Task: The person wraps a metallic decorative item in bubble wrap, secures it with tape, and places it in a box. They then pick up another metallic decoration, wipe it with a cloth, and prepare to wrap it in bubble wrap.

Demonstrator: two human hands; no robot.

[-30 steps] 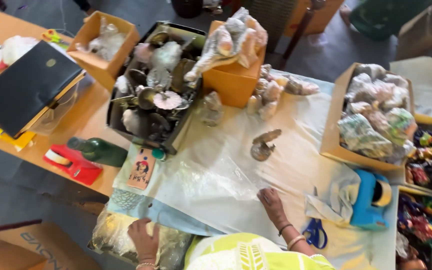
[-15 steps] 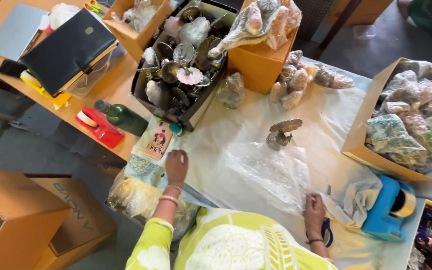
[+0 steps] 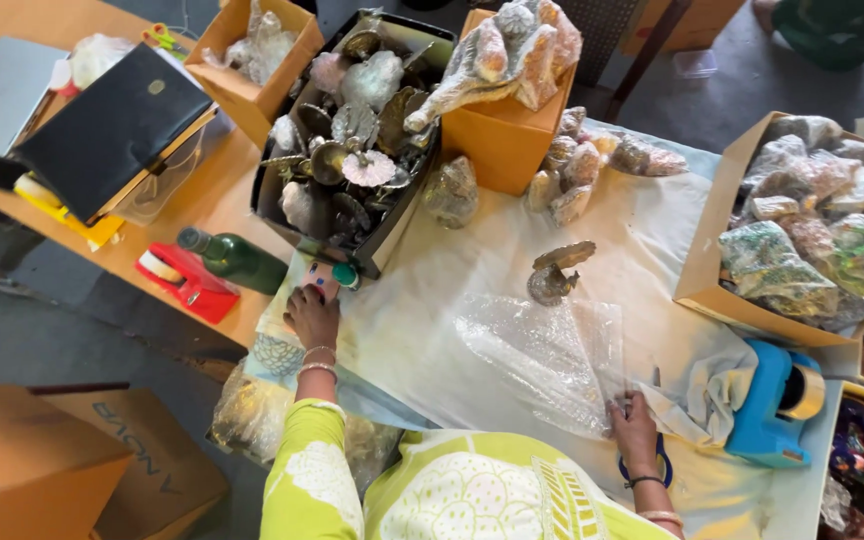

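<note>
On the cloth-covered table point(image 3: 472, 290), left hand point(image 3: 312, 315) rests flat on a card point(image 3: 318, 280).

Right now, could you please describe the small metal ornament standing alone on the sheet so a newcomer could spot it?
Start at the orange box on the white-covered table. Just below it, above the bubble wrap, stands the metal ornament. Unlike the wrapped pieces nearby, it is bare and alone.
</note>
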